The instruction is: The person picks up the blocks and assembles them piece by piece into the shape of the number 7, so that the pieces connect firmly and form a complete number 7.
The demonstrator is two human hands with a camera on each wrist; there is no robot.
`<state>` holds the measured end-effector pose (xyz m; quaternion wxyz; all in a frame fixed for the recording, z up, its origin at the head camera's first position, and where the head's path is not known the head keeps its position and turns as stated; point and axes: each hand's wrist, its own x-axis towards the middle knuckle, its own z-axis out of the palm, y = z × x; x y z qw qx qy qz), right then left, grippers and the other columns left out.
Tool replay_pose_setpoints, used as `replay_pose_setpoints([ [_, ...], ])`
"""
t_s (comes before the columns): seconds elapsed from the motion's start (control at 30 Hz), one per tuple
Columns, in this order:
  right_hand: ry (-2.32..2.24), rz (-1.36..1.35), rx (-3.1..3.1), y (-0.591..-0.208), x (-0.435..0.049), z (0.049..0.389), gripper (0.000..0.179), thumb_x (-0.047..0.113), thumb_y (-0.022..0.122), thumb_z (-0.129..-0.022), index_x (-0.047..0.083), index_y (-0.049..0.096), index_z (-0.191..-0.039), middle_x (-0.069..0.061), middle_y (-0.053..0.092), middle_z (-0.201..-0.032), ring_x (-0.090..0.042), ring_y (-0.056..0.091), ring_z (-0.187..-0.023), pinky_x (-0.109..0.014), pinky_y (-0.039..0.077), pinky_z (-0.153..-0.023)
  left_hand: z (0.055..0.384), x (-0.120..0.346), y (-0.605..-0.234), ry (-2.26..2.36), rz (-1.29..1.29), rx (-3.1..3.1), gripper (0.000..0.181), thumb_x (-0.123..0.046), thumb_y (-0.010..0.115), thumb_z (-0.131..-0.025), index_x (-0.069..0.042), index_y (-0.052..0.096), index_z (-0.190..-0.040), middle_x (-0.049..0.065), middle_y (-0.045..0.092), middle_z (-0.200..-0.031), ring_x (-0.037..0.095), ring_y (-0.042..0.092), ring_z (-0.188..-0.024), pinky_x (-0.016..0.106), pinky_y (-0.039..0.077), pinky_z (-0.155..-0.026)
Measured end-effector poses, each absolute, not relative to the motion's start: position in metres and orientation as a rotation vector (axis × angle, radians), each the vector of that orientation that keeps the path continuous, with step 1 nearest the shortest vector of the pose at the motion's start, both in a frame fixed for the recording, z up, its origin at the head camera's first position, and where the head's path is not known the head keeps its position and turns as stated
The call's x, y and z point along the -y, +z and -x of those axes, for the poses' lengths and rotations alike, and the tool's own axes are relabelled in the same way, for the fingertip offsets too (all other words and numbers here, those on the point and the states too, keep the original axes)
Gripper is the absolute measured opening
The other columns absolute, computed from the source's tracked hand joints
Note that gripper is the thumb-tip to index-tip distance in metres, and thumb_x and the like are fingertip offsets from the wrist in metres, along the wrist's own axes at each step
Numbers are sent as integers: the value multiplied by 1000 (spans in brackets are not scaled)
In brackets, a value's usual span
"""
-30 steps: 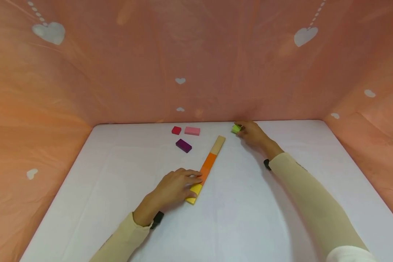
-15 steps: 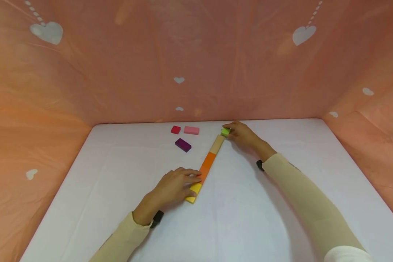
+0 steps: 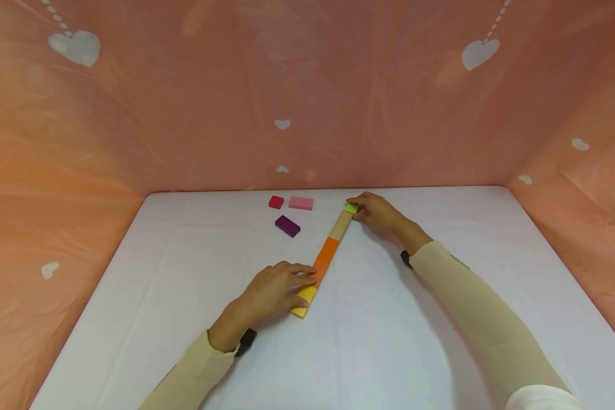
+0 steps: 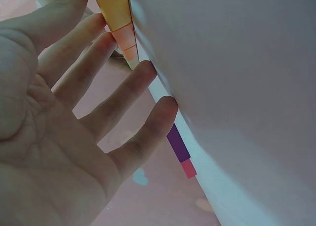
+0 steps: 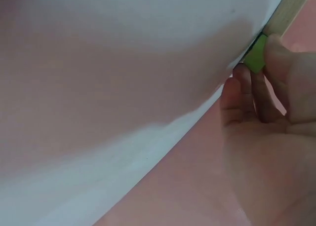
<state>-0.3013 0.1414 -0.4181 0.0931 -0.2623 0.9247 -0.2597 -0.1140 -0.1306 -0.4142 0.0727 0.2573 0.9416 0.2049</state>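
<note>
A straight row of flat blocks runs away from me in the head view: a yellow block [image 3: 299,312] nearest, then orange blocks [image 3: 326,254], then a plain wood block [image 3: 341,225]. My left hand [image 3: 274,290] touches the yellow and nearby orange part from the left, fingers fairly straight and spread in the left wrist view. At the far end, my right hand [image 3: 381,215] pinches a light green block [image 3: 352,208] between thumb and fingers. The green block [image 5: 256,56] meets the wood block's end [image 5: 289,16] in the right wrist view.
Left of the row's far end lie a red block [image 3: 275,202], a pink block [image 3: 301,203] and a purple block [image 3: 287,226]. They rest on the white tabletop [image 3: 184,273]. An orange-pink curtain [image 3: 338,102] with hearts borders its back and sides.
My right hand has carried the light green block left and set it down against the far end of the row. My left hand has stayed in place.
</note>
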Motion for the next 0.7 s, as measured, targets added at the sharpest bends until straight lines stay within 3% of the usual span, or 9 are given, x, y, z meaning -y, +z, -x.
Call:
replay_pose_setpoints([
  [0.33, -770, 744, -2730, -422, -144, 307, 44, 15, 58, -101, 11, 53, -144, -10, 60, -121, -25, 53, -109, -44, 46, -105, 114, 130, -412, 583, -781, -2846, 49, -31, 81, -82, -19, 69, -129, -5, 62, -138, 24, 58, -123, 43, 51, -97],
  [0.7, -723, 779, -2775, -419, -142, 306, 43, 11, 61, -99, 6, 56, -141, -12, 63, -114, -25, 55, -101, -42, 49, -98, 121, 127, -411, 569, -747, -2821, 46, -31, 83, -80, -20, 72, -124, -5, 64, -135, 23, 58, -123, 44, 51, -98],
])
